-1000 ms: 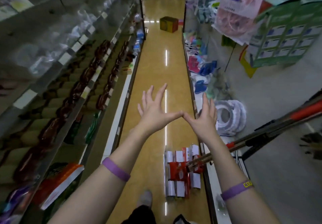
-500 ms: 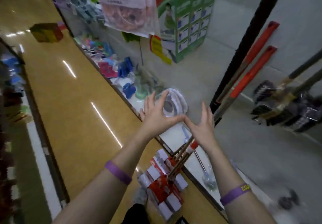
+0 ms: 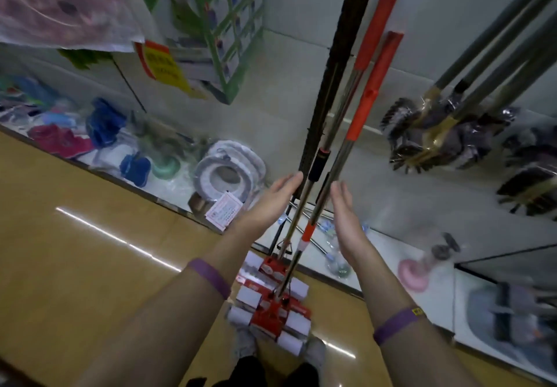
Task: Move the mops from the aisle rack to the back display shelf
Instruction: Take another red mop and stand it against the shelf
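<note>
Two mops lean against a black rack upright (image 3: 334, 64). Their metal poles carry orange-red handles (image 3: 372, 64), and their red and white sponge heads (image 3: 272, 302) rest on the yellow floor at my feet. My left hand (image 3: 271, 203) is open, its fingers straight, just left of the poles with the fingertips close to the black upright. My right hand (image 3: 346, 218) is open too, palm facing left, just right of the poles. Neither hand grips a pole.
A low white shelf (image 3: 187, 197) runs along the aisle with toilet seats (image 3: 229, 169), slippers and plungers (image 3: 411, 270). Brooms with grey handles (image 3: 437, 133) hang at the right. Packaged goods hang at the top left. Open floor (image 3: 75, 266) lies to my left.
The view swung right from the aisle toward the rack. My hands, earlier touching at the thumbs with fingers spread, have parted and now flank the two mop poles.
</note>
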### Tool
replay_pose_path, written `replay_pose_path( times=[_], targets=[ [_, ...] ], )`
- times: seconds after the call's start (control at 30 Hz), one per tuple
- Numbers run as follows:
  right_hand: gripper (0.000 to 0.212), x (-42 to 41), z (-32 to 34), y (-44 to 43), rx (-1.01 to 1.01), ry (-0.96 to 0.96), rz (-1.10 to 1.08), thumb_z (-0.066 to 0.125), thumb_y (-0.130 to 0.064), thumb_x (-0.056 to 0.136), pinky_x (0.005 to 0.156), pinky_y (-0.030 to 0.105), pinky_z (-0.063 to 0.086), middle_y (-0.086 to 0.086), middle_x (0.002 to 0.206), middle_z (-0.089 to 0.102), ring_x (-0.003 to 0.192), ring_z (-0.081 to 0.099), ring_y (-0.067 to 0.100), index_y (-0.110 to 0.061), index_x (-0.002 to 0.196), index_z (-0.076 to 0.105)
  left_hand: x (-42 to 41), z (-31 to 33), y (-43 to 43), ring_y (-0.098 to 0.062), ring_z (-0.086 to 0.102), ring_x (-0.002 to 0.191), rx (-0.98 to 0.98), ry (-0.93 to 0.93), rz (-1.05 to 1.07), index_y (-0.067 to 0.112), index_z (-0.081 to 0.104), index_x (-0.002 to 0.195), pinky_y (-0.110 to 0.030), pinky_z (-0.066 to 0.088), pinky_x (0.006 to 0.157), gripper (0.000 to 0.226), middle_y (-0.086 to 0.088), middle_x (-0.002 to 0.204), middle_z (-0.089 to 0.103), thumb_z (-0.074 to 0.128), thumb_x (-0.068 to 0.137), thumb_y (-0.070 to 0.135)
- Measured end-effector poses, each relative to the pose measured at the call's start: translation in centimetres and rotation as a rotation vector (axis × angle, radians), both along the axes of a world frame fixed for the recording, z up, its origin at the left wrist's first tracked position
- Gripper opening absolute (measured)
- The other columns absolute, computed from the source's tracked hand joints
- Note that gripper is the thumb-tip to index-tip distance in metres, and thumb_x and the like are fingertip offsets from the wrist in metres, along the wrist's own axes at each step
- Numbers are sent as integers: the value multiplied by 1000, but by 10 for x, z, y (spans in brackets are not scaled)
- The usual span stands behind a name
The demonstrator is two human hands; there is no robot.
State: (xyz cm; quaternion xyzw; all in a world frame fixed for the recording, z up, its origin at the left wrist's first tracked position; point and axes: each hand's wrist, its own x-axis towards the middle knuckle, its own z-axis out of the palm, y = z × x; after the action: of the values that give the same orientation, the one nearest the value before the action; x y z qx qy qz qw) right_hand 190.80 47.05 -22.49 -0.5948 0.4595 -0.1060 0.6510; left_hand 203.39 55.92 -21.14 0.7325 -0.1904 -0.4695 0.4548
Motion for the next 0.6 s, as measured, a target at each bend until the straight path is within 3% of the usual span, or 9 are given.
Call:
replay_pose_path(
  times=[0.13,0.37,0.47,0.57,0.6],
  targets=[
    [69,-3,-29,-21,66,40,-65,27,-64,100,122,40,11,-14,166,8,153,10,11,-34,159,9,-2,-30,-32,-18,34,141,42,52,-44,23,38,149,-27,21,99,62,-2,154,40,33,99,60],
    [69,14,-73,-74,148,61,-99,28,-67,98,123,50,17,-13,165,16,152,17,16,-36,158,14,-8,-65,-109,-11,40,136,-7,137,-48,30,39,147,-30,22,100,55,6,148,45,25,101,58],
    [66,29,-77,-97,120,23,-106,30,-60,101,116,37,27,-8,163,25,147,27,12,-30,159,17,-9,-69,-140,10,50,92,-74,159,-23,37,47,125,-23,27,94,34,18,110,51,23,104,50],
    [58,40,-77,-111,84,-30,-108,32,-51,105,104,22,34,-7,154,39,126,40,3,-26,157,25,-5,-81,-162,16,52,85,-96,167,-18,32,49,133,-17,35,89,42,24,104,52,24,105,49],
    [54,42,-77,-114,60,-38,-105,33,-47,106,99,11,37,-6,149,44,121,42,2,-24,154,30,-4,-83,-165,18,54,83,-99,170,-15,30,52,132,-15,37,85,43,24,105,56,25,105,50]
  ],
)
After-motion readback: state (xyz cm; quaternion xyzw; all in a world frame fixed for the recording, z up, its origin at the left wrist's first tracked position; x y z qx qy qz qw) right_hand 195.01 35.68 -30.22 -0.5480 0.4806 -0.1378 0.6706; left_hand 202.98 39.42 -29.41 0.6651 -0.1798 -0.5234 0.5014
